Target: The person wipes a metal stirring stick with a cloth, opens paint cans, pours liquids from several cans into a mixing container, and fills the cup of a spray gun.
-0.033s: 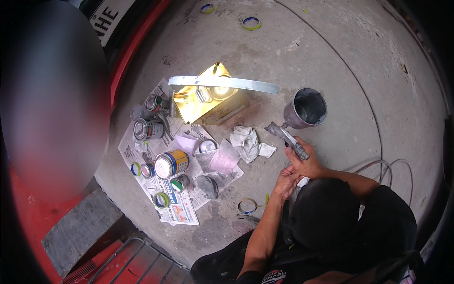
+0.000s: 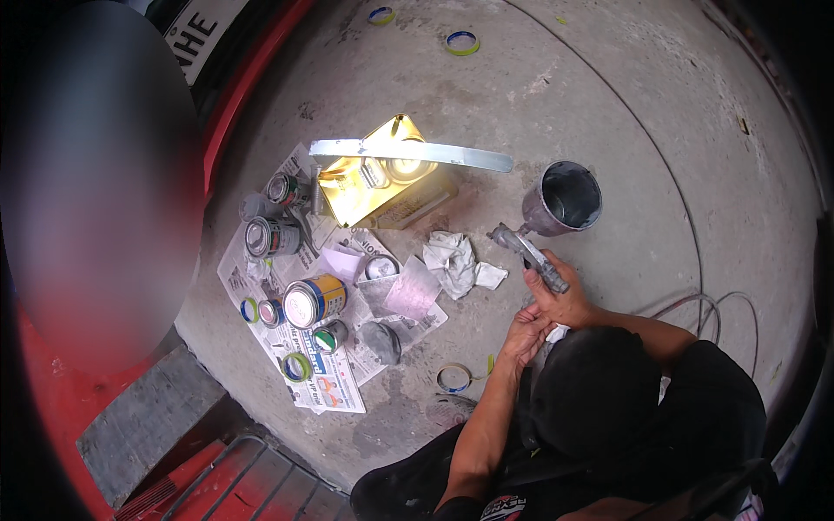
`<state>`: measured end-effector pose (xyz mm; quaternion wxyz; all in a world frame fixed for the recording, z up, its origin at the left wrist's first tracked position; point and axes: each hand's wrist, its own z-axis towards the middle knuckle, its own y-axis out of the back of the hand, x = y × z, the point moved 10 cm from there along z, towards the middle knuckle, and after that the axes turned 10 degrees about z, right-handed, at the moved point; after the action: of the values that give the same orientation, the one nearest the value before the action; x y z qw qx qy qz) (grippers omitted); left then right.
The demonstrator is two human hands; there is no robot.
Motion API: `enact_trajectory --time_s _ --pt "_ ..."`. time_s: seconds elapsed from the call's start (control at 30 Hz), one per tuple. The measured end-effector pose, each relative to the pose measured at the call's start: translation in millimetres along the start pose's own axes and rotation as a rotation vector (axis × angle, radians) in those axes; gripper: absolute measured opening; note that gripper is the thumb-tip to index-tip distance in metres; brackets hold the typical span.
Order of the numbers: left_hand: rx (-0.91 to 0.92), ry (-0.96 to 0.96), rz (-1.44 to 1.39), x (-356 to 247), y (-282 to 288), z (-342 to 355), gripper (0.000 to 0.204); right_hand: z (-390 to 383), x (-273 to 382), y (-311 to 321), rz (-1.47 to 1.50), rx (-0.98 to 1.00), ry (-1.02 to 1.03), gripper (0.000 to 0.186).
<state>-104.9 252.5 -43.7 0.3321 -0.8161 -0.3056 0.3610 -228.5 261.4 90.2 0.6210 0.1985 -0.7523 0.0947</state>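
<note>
My right hand (image 2: pixel 566 291) grips a grey, paint-stained spray gun (image 2: pixel 547 273), tilted, with a large dark cup (image 2: pixel 560 200) on it. My left hand (image 2: pixel 528 334) is closed just below the right one, touching the gun's lower end; what its fingers hold is hidden. A bit of white paper or cloth (image 2: pixel 558 333) shows beside them. To their left lie a crumpled white paper (image 2: pixel 452 265) and newspapers (image 2: pixel 339 391) bearing several paint cans (image 2: pixel 314 300), tape rolls (image 2: pixel 296 366) and pink sheets (image 2: pixel 413 286). A flat metal strip (image 2: pixel 469 158) lies across a gold rectangular tin (image 2: pixel 369 204).
Red vehicle bodywork (image 2: pixel 61 347) borders the left, with a grey block (image 2: pixel 139 417) and metal rack (image 2: pixel 261 486) at lower left. A hose (image 2: pixel 682 200) curves across the concrete floor (image 2: pixel 608 122) at right. Two tape rolls (image 2: pixel 462 43) lie at the top.
</note>
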Motion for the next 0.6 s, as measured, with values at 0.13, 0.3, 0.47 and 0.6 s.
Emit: enact_trajectory --time_s 0.13,0.3,0.47,0.6 --pt "-0.005 0.003 -0.001 0 3 -1 0.028 0 5 0 0.017 -0.006 -0.011 0.039" --pt "-0.035 0.000 -0.003 -4 -3 -3 0.026 0 7 0 -0.017 0.033 0.000 0.036" --pt "-0.014 -0.025 -0.011 -4 -1 -3 0.026 1 11 -6 0.019 0.072 0.023 0.038" --pt "-0.018 -0.017 0.008 -5 -5 -2 0.027 0 5 -2 0.021 0.055 -0.028 0.040"
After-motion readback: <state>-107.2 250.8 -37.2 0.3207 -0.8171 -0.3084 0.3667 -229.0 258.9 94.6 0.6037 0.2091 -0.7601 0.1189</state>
